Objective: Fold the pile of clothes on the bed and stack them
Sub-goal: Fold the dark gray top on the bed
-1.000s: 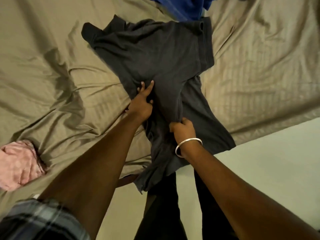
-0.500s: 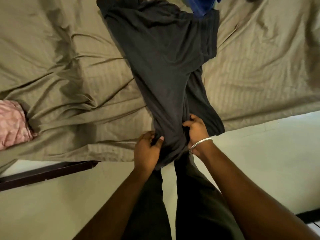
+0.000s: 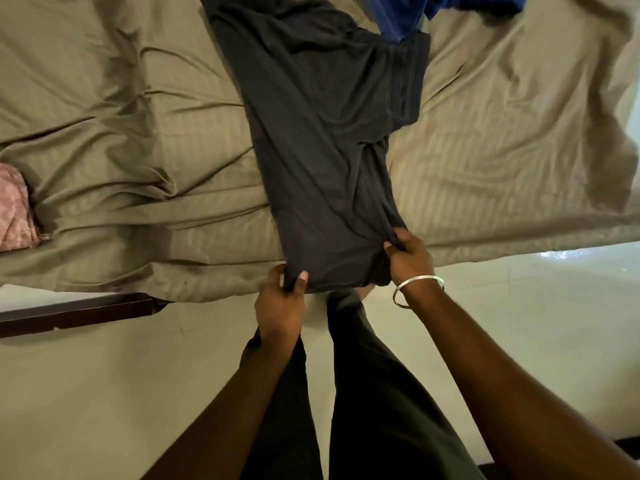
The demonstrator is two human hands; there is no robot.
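Bare forearms; a thin silver bangle (image 3: 417, 289) on the right wrist; dark, possibly black, trousers (image 3: 377, 393).

A garment (image 3: 322, 133) lies on the bed (image 3: 502, 161), another (image 3: 415, 12) behind it, cloth (image 3: 14, 206) far left; hands (image 3: 280, 306) (image 3: 408, 254) at its near edge.

A dark grey garment (image 3: 322, 147) is lying on an olive sheet (image 3: 138, 133) showing faint woven stripes, with blue cloth (image 3: 408, 12) at top and pink patterned cloth (image 3: 14, 206) at left.
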